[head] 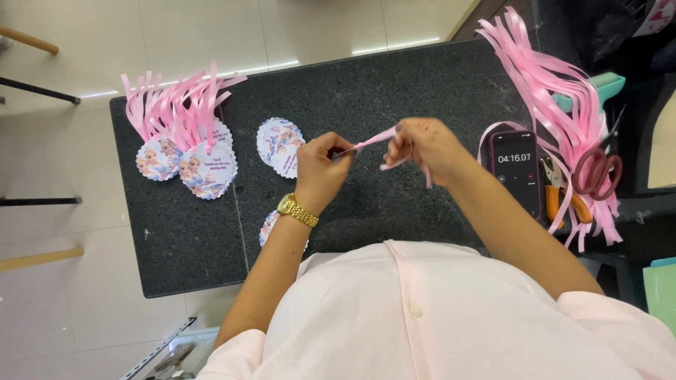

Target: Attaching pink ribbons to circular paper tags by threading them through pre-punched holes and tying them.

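Observation:
My left hand [320, 167] and my right hand [424, 148] hold a short pink ribbon strip [374, 138] stretched between them above the dark stone table [394, 84]. The left fingers pinch one end together with something small and dark that I cannot make out. The right fingers grip the other end, and a loose tail hangs below them. A gold watch [297, 210] sits on my left wrist. Round scalloped printed tags [280, 146] lie just left of my left hand.
A heap of tags tied with pink ribbons [184, 134] lies at the table's left. On the right are a phone showing a timer [515, 169], a bundle of long pink ribbons [556, 84], scissors [597, 169], orange-handled pliers [560, 193] and a teal tool [598, 88].

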